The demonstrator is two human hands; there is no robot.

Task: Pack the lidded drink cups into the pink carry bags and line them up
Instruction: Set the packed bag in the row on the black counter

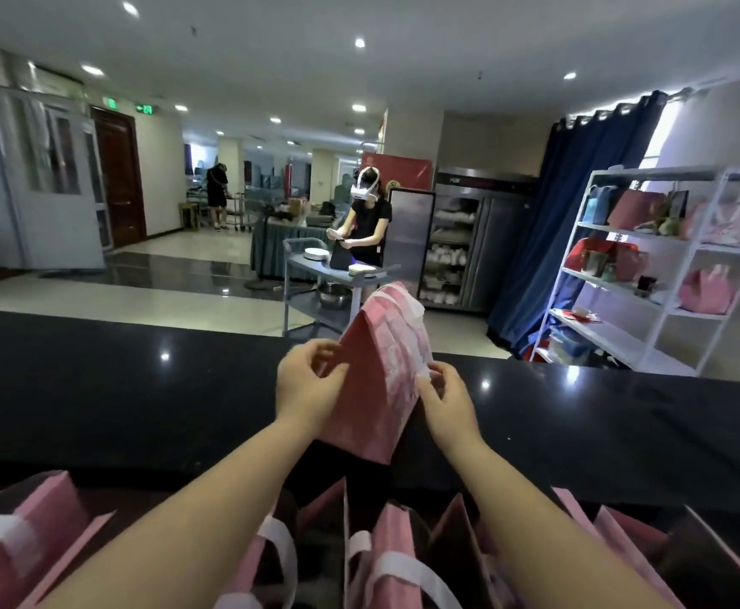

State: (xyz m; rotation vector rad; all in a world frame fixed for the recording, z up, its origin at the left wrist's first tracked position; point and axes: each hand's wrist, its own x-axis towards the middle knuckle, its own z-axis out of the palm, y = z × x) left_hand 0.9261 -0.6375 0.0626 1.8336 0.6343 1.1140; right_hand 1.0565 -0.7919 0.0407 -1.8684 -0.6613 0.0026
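Note:
A pink carry bag [381, 371] with white handles stands tilted on the black counter [139, 389], its top closed to a peak. My left hand [308, 382] pinches its left edge. My right hand [445, 397] grips its right edge near a white handle. Whatever is inside the bag is hidden. Close to me, a row of several open pink bags [385, 547] with white handles runs along the bottom of the view. No drink cup is visible.
The counter's far edge drops to a tiled floor. Beyond it a person with a headset stands at a grey cart [328, 274] with plates. A white shelf unit [667, 265] holding bags stands at the right, next to a blue curtain.

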